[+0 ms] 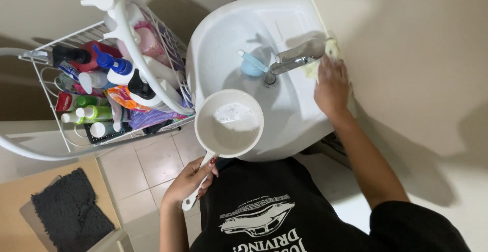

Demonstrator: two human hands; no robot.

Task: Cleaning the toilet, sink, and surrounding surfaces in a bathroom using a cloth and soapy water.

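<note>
I see the left hand low by the torso, fingers clamped on the handle of a white dipper of soapy water, held level over the sink front rim. Right arm reaches forward; right hand presses a yellowish cloth flat beside the faucet, fingers together.

Head-worn camera, looking steeply down

A single view, from the person's head: it faces down over their chest onto a white sink close below, with a wire rack and floor tiles alongside.
</note>
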